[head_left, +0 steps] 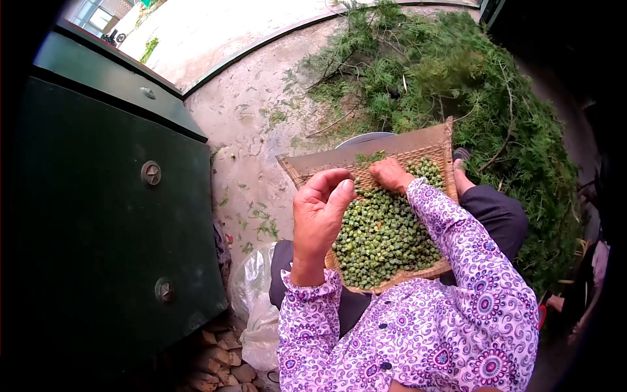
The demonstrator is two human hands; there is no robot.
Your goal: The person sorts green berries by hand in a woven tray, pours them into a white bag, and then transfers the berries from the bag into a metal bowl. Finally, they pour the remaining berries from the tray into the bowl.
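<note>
A flat woven basket tray (418, 145) rests on my lap, filled with small green seed pods (385, 238). My left hand (320, 212) is raised above the tray's left edge, fingers curled with thumb and fingertips pinched together; whether something small sits between them is unclear. My right hand (390, 175) lies palm down among the pods near the tray's far side, next to a few green sprigs (369, 157). Both arms wear purple patterned sleeves.
A large heap of cut green branches (470, 85) fills the ground ahead and to the right. A dark green metal door (111, 215) stands at left. A plastic bag (258, 300) and stacked firewood (219, 362) lie by my left knee. Concrete ground stretches beyond.
</note>
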